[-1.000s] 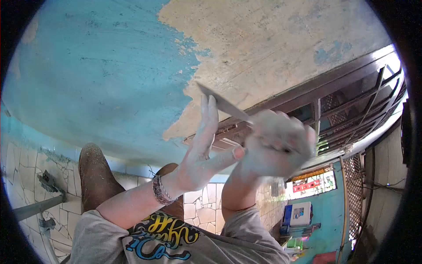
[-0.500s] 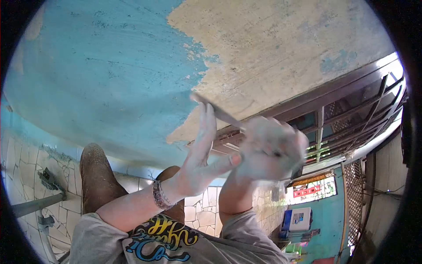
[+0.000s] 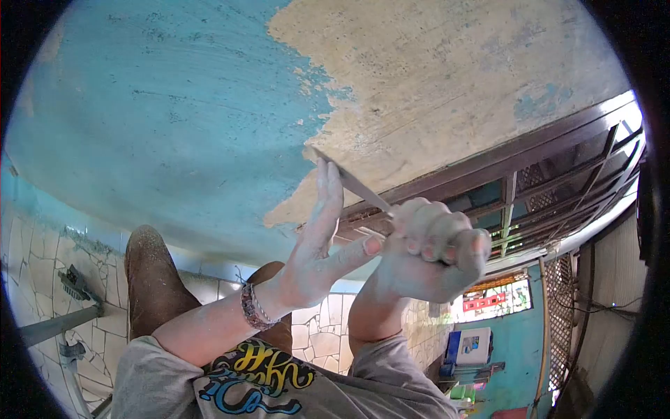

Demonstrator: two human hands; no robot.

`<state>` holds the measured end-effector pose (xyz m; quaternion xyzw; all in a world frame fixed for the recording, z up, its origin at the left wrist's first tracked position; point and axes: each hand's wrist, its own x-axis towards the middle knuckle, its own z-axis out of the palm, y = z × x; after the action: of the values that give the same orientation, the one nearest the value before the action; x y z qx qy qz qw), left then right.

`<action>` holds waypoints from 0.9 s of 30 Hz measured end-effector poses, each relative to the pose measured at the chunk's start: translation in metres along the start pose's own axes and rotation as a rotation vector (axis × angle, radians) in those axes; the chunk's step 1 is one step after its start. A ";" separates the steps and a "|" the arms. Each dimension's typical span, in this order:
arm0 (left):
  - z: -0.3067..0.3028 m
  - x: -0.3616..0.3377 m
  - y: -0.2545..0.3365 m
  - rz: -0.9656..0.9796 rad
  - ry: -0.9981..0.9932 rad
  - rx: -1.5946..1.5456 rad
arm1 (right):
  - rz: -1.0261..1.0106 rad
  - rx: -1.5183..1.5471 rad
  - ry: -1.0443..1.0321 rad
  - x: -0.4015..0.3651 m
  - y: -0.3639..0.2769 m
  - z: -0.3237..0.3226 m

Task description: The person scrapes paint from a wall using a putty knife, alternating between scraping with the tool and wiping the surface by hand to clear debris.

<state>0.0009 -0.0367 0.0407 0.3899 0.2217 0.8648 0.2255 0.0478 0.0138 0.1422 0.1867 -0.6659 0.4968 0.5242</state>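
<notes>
My right hand (image 3: 436, 244) is closed in a fist round the handle of a scraper (image 3: 359, 187); the handle is hidden inside the fingers. Its long metal blade, seen nearly edge-on, slants up and left, with the tip at the border between blue paint and bare plaster on the wall (image 3: 209, 112). My left hand (image 3: 314, 244) is open, its fingers stretched out and resting against the blade near the tip, the thumb held apart toward my right fist. Pale dust coats both hands.
A dark wooden window frame with slats (image 3: 516, 188) runs along the right of the wall. Metal bars (image 3: 63, 325) stand at lower left above the stone-patterned floor (image 3: 328, 346). My knees are close to the wall. A blue-and-white container (image 3: 471, 347) is at lower right.
My right fist, blurred by motion before, is now sharp and has shifted slightly. My left hand and the blade tip stay at nearly the same place on the wall.
</notes>
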 end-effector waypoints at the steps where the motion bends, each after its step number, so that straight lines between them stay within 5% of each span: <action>1: -0.003 -0.003 0.000 -0.038 -0.012 0.017 | -0.023 0.035 0.022 0.001 -0.004 -0.004; 3: -0.006 -0.002 -0.002 -0.027 0.014 0.008 | -0.064 0.121 0.056 0.005 -0.011 -0.014; 4: -0.004 0.000 -0.006 0.008 0.040 -0.027 | -0.070 -0.081 0.099 -0.002 0.008 -0.017; 7: -0.004 -0.002 -0.006 0.009 0.002 0.007 | 0.091 0.005 0.044 -0.002 0.007 -0.012; 11: -0.008 -0.001 0.005 -0.046 -0.041 0.088 | -0.164 0.163 0.046 0.002 0.000 -0.012; 12: -0.006 0.001 0.004 -0.010 -0.026 0.058 | -0.091 -0.020 0.055 -0.004 0.011 -0.014; 15: -0.004 0.004 0.002 0.021 -0.009 0.019 | -0.015 0.115 -0.003 -0.002 0.004 -0.010; 19: -0.006 0.002 -0.005 -0.006 0.013 0.042 | -0.134 -0.059 -0.114 0.000 0.006 -0.021; 20: -0.004 0.002 -0.006 0.001 0.013 0.021 | 0.023 0.076 -0.055 -0.008 0.011 -0.017; 27: -0.004 -0.002 0.001 -0.030 -0.028 -0.003 | -0.016 0.171 -0.044 -0.014 0.010 -0.012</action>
<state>-0.0013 -0.0395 0.0384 0.3983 0.2229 0.8562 0.2420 0.0518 0.0243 0.1247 0.2468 -0.6309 0.5435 0.4956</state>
